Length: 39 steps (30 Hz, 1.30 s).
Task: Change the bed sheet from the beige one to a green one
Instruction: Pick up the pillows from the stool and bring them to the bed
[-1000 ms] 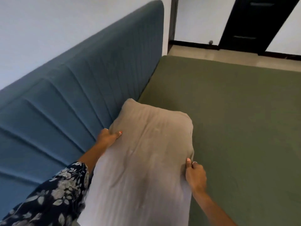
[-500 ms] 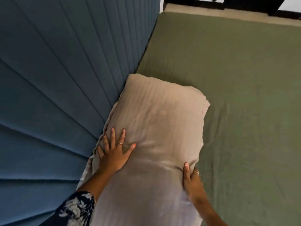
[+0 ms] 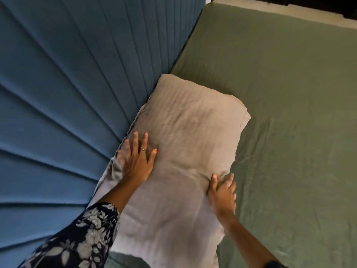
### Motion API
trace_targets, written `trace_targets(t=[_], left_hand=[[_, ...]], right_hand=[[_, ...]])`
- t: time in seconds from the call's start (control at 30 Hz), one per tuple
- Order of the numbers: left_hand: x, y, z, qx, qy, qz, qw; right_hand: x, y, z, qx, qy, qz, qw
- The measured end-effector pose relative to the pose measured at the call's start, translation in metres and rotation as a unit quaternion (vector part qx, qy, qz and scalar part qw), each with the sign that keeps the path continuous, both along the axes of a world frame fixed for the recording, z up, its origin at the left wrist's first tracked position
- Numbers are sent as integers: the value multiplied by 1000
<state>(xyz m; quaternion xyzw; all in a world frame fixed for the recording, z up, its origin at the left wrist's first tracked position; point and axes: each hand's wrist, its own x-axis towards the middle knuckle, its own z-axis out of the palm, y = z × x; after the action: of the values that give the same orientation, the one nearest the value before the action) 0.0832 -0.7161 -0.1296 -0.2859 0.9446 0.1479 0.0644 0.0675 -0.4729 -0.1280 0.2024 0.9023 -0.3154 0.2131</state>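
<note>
A beige pillow (image 3: 185, 151) lies on the green sheet (image 3: 289, 113), its long side against the blue headboard (image 3: 67, 84) at nine o'clock. My left hand (image 3: 136, 159) presses flat on it, fingers spread. At four o'clock, my right hand (image 3: 222, 192) pinches the pillow's edge.

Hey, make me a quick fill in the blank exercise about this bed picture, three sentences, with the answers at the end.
1. The pillow lies on a sheet coloured ____.
2. The left hand presses flat on the ____.
3. The padded headboard beside the pillow is coloured ____.

Missing words: green; pillow; blue
</note>
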Motion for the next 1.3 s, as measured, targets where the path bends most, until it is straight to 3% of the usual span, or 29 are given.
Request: trace_targets(t=[0.17, 0.43, 0.6, 0.7, 0.77, 0.87, 0.97, 1.17, 1.3], left_hand=[[42, 27, 65, -71, 37, -5, 997], [163, 80, 195, -114, 76, 121, 983], [269, 102, 249, -121, 92, 183, 971], [361, 119, 268, -145, 64, 191, 969], [437, 134, 273, -146, 45, 275, 949], [548, 152, 278, -135, 59, 466, 873], [662, 187, 279, -106, 57, 639, 760], [806, 259, 251, -12, -3, 776, 630], [845, 283, 229, 80, 25, 833, 547]], right_hand=[[-14, 6, 46, 38, 69, 217, 973], [36, -14, 174, -19, 141, 444, 885], [117, -61, 237, -63, 197, 565, 798], [204, -86, 259, -70, 164, 633, 753], [279, -94, 263, -58, 141, 698, 700], [388, -100, 268, -51, 122, 792, 597], [498, -101, 275, -40, 113, 858, 500], [649, -98, 261, -34, 91, 906, 412], [703, -111, 241, -9, 70, 923, 378]])
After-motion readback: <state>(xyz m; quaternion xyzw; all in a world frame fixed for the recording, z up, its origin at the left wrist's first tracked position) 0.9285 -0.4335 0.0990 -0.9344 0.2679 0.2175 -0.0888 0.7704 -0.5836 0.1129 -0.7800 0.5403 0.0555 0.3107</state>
